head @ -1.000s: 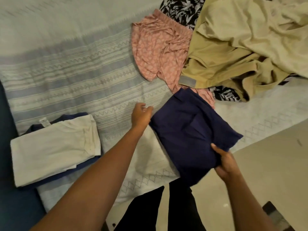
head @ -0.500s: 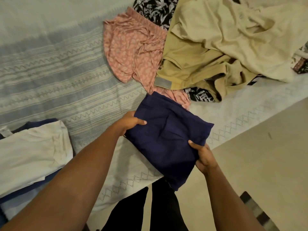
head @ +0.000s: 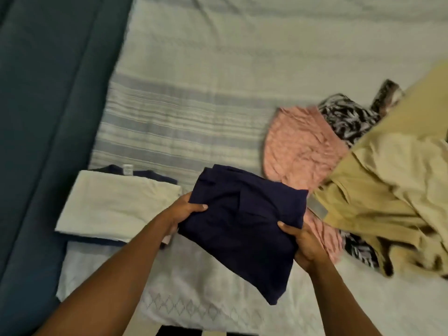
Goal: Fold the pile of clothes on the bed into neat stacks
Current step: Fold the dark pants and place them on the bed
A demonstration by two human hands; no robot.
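Both hands grip a folded navy garment (head: 242, 221) at frame centre, above the bed (head: 218, 69). Left hand (head: 186, 209) clamps its left edge, thumb on top; right hand (head: 303, 243) clamps the right edge likewise. Soft, matte, roughly rectangular. Cream folded stack (head: 116, 207) lies left; crumpled pink (head: 303, 151) and tan cloth (head: 388, 185) right.
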